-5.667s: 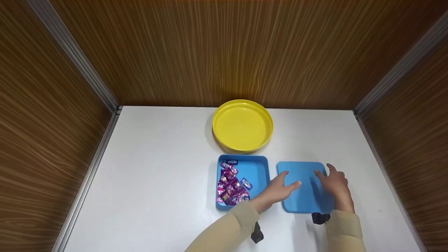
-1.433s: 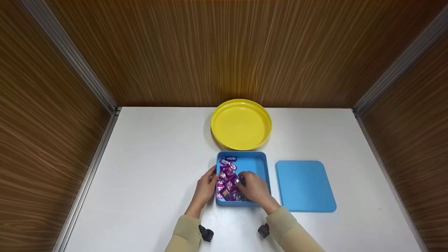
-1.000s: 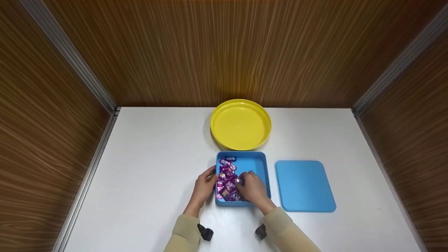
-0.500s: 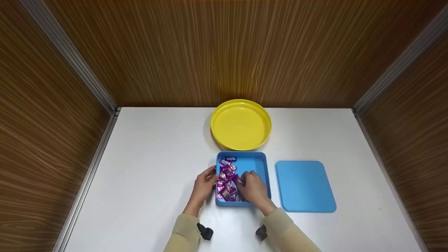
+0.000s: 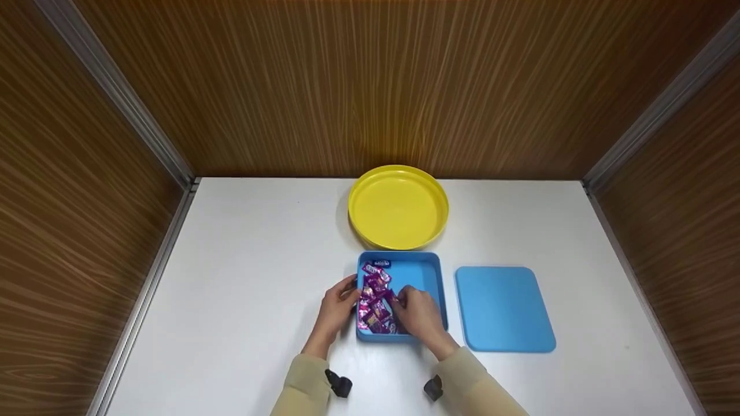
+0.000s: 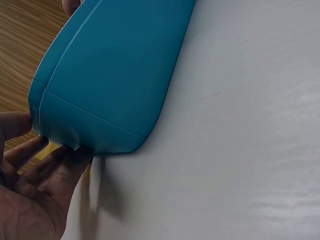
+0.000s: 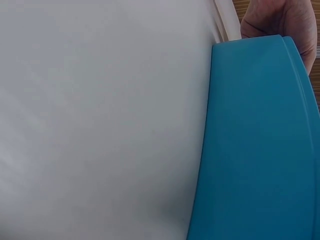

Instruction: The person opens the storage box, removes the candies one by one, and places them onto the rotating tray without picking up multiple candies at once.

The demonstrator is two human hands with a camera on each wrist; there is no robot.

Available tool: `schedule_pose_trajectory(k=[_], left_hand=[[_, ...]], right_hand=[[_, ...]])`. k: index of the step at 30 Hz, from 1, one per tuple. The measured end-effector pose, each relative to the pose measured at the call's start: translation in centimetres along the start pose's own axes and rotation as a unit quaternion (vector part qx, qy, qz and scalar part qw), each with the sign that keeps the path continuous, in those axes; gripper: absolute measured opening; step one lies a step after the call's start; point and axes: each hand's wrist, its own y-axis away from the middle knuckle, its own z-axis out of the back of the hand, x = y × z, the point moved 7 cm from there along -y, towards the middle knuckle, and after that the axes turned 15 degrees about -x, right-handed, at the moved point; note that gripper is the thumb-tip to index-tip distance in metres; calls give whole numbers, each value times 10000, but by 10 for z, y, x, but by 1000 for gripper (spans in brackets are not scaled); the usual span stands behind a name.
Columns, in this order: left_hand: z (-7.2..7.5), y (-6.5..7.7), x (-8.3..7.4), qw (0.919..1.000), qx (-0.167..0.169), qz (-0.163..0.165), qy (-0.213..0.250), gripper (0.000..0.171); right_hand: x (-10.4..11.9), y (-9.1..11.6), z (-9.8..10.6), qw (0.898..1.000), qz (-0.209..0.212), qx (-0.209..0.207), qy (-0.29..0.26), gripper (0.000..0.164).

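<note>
In the head view a blue square box [image 5: 422, 267] sits mid-table, with several purple- and blue-wrapped candies [image 5: 378, 309] heaped along its left side. My left hand [image 5: 334, 315] grips the box's left wall, thumb at the rim; in the left wrist view its fingers [image 6: 60, 172] press the outside of that wall. Over the candies, my right hand [image 5: 421, 315] reaches into the box with curled fingers and pinches a purple candy [image 5: 391, 297] at the heap's edge. The right fingertips are partly hidden behind the hand, and the box wall hides them in the right wrist view.
A blue square lid [image 5: 504, 309] lies flat on the white table right of the box. Behind the box stands a round yellow tray [image 5: 399, 211], close to its far wall. Wood-grain panels [image 5: 370, 86] enclose the table at the back and both sides.
Both hands have left the lid and come to the box, the left to its wall, the right into the candies. In the last second the right fingers have shifted a purple candy slightly.
</note>
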Motion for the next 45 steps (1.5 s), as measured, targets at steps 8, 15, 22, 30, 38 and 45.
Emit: schedule_pose_trajectory(k=[8,15,22,30,38,45], left_hand=[[0,-1,2,10000,13,91,30,44],[0,-1,2,10000,55,21,2,45],[2,5,-14,9999,141,58,3,45],[0,-2,1,9999,-2,110,-17,43],[-2,-1,-1,9999,148,18,78,47],[-1,-2,-2,10000,91,-25,-29,46]], right_hand=[[2,-1,6,9992,200,-316,-119,8],[-1,-2,8,9993,-77,-241,-263,5],[5,-2,15,9988,126,-232,-416,5],[9,-3,28,9973,346,-235,-598,7],[8,-15,47,9964,-46,-171,-834,15],[6,-40,64,9946,-226,-255,-977,18]])
